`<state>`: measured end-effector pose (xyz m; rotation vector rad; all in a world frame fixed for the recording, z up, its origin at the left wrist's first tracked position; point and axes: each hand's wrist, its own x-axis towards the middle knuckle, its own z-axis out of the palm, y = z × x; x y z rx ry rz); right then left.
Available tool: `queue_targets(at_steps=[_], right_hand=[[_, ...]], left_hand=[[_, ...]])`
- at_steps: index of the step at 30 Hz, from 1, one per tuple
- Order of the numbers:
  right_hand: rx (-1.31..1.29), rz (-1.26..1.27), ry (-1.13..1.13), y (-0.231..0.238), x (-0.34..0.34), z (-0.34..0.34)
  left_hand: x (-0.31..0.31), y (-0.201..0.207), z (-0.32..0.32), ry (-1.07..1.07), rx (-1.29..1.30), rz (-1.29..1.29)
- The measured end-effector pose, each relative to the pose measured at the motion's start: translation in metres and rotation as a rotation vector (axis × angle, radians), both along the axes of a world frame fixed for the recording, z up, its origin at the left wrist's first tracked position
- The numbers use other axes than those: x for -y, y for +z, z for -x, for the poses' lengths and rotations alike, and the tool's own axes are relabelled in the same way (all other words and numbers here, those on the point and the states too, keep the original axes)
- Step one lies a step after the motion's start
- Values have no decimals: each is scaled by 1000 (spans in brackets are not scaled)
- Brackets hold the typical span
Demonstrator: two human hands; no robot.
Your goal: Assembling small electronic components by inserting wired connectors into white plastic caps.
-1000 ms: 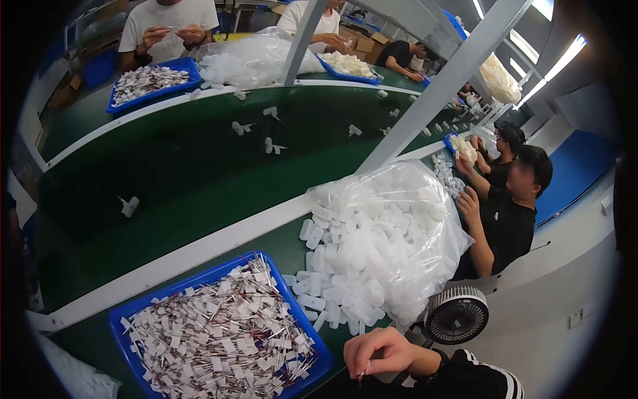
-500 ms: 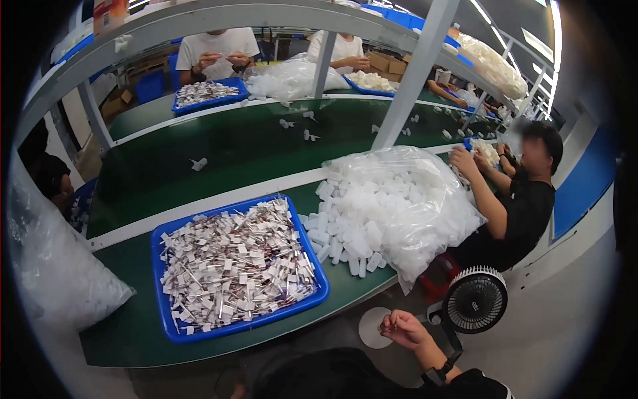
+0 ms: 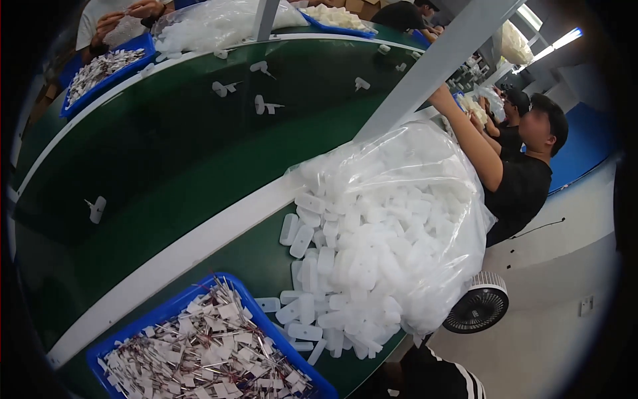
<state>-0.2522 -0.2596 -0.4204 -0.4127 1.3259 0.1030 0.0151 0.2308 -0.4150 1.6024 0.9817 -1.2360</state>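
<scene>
Neither of my hands shows; only a black sleeve with white stripes, on my right side, comes in at the lower edge. Above and left of that sleeve, white translucent plastic casings spill from a large clear bag onto the green bench. Left of them stands a blue tray, cut off by the lower edge. Heaped in it are small parts with thin metal rods and white tabs.
Beyond a pale rail runs a green belt carrying several white pieces, one casing at left. A grey post slants up behind the bag. A co-worker in black sits at right, above a fan. Another blue tray stands across the belt.
The view has swung and come closer to the bag and belt. The tray now sits lower in the picture. My right hand, seen earlier near the fan, has gone from view.
</scene>
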Motion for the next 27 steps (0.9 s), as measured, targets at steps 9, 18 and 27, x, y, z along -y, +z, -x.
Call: queue_targets(at_steps=[9,18,27], right_hand=[[124,128,164,1,43,-45],[272,469,209,170,41,-4],[1126,753,419,373,21,-13]], left_hand=[[38,-5,-18,-33,55,50],[-21,92,53,-48,360,-36],[10,360,62,234,1271,353]])
